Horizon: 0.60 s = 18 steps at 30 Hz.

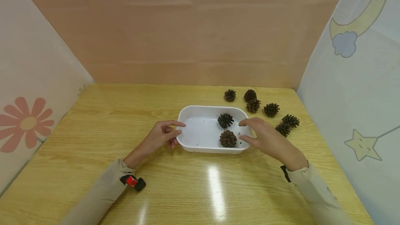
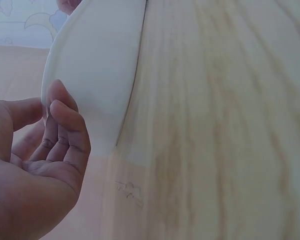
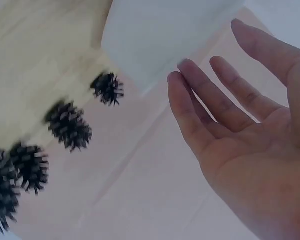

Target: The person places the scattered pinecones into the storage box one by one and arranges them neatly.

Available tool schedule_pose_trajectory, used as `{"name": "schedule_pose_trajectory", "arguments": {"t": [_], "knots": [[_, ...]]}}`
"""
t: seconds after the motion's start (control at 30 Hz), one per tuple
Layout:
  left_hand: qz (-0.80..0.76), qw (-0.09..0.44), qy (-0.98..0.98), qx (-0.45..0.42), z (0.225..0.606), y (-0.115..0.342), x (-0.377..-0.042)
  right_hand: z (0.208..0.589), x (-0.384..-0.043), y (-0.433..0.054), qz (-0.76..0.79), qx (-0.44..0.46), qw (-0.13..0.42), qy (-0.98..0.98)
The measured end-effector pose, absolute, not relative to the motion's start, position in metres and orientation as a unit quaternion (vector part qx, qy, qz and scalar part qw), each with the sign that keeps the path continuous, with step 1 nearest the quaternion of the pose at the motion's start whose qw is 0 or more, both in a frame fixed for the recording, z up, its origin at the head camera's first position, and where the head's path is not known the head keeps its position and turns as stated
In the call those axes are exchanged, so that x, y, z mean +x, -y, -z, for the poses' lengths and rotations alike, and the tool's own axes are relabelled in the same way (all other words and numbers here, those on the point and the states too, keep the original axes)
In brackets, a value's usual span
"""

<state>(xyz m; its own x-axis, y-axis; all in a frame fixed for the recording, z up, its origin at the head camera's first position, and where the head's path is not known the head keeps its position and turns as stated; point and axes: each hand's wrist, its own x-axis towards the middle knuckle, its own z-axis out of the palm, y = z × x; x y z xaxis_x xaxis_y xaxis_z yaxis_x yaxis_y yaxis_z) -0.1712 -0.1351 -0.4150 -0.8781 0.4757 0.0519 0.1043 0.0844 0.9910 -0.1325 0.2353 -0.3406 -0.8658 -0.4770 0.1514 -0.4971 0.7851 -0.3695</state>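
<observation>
A white oblong plastic basin stands on the table, with two pine cones inside its right half: a darker pine cone at the back and a browner pine cone at the front. My left hand pinches the basin's left rim between thumb and fingers; the left wrist view shows the same hand on the white wall. Over the basin's right end hovers my right hand, thumb and fingers spread apart. Nothing lies between the fingers of this hand in the right wrist view.
Several pine cones lie on the wooden table behind and right of the basin, among them a lone pine cone and a pine cone near a touching pair. A brown back wall and a pale right wall bound the table.
</observation>
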Motion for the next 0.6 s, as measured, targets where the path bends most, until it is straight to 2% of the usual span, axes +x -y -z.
{"name": "schedule_pose_trajectory", "arguments": {"t": [0.37, 0.6], "knots": [[-0.643, 0.139, -0.726, 0.198, 0.414, 0.134, -0.167, 0.318, -0.145, -0.277, -0.158, 0.177, 0.059, 0.970], [-0.639, 0.120, -0.731, 0.206, 0.417, 0.133, -0.168, 0.323, -0.153, -0.304, -0.136, 0.131, 0.026, 0.982]]}}
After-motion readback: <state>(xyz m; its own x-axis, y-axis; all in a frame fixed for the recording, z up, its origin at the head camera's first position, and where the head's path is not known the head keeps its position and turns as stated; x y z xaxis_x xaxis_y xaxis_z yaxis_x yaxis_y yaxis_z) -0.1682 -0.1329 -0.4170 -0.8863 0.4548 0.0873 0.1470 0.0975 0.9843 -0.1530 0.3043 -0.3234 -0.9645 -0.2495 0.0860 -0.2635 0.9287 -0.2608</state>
